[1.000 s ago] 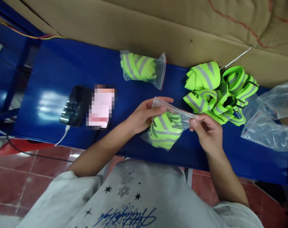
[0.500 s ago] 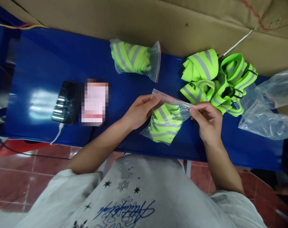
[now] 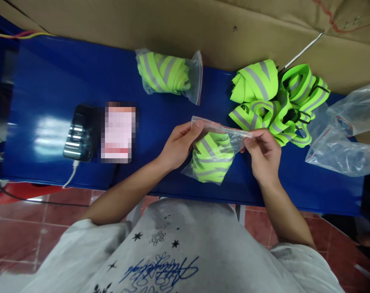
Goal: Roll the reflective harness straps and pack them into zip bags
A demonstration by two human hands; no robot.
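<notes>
Plastic bag (image 3: 214, 160) clamped in left hand (image 3: 176, 145), right hand (image 3: 263, 158) fingers (image 3: 251, 141) | band pile (image 3: 276, 101) beside

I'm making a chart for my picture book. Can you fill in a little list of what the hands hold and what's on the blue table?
Left hand: pinches the top left end of the held bag
Right hand: pinches its top right end
Held bag: clear plastic, folded green strap with grey stripes inside
Behind: second bag of green strap, lying on the table
Right side: loose straps in a pile, empty bags beyond them
Left side: phone with a white cable
</notes>
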